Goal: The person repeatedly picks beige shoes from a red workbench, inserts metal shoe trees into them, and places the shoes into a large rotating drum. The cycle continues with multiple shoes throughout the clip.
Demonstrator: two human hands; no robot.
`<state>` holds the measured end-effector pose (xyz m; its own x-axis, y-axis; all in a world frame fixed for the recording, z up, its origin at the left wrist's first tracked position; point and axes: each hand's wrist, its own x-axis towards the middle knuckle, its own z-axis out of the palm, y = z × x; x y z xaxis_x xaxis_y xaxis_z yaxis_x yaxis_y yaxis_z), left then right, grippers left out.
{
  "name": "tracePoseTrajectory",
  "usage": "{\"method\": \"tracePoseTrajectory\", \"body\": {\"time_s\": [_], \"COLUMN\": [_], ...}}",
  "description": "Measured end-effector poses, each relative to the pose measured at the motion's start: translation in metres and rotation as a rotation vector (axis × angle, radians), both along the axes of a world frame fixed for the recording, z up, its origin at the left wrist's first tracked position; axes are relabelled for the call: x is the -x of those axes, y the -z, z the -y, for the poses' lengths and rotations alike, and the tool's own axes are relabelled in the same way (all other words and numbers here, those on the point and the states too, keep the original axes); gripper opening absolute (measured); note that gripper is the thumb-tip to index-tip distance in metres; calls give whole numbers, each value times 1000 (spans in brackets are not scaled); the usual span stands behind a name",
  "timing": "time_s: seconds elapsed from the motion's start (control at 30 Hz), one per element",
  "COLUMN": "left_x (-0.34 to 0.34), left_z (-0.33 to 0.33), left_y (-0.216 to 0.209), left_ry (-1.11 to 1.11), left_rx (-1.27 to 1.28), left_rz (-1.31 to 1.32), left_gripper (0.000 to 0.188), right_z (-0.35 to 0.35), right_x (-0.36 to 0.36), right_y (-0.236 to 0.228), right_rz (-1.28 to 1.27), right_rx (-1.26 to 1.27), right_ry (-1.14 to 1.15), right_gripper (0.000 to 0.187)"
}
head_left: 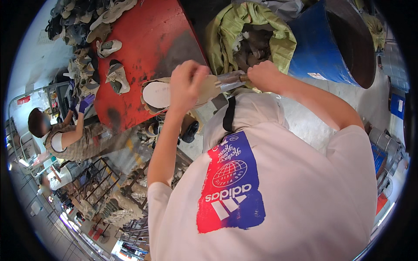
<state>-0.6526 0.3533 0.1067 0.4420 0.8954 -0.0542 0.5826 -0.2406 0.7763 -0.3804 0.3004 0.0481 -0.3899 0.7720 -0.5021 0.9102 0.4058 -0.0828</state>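
Note:
A pale, shoe-shaped piece with a smooth white oval face lies at the near edge of the red table, reaching out to the right. My left hand is over its middle, with the fingers curled and smeared by motion. My right hand is closed round the end of a narrow, dark-handled tool with a shiny metal part. That metal part points left toward the shoe-shaped piece's right end; whether they touch I cannot tell.
The red table bears two loose shoes and a shoe pile at its left. A yellow-green sack of dark scraps and a blue drum stand beyond my right hand. A co-worker in purple gloves stands left, near shoe racks.

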Motion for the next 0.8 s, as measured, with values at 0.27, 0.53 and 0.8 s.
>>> {"method": "tracePoseTrajectory", "body": {"time_s": [0.27, 0.53, 0.8], "left_x": [-49, -82, -77], "left_z": [0, -1, 5], "left_y": [6, 39, 54], "left_ry": [97, 46, 4], "left_rx": [-292, -263, -332], "left_rz": [-261, -489, -479], "left_gripper": [27, 32, 37], "right_z": [5, -18, -9], "right_x": [3, 45, 49], "right_y": [85, 206, 267], "right_rz": [-222, -423, -666], "right_rx": [19, 264, 104], "right_ry": [141, 62, 113], "right_gripper": [16, 20, 29]}}
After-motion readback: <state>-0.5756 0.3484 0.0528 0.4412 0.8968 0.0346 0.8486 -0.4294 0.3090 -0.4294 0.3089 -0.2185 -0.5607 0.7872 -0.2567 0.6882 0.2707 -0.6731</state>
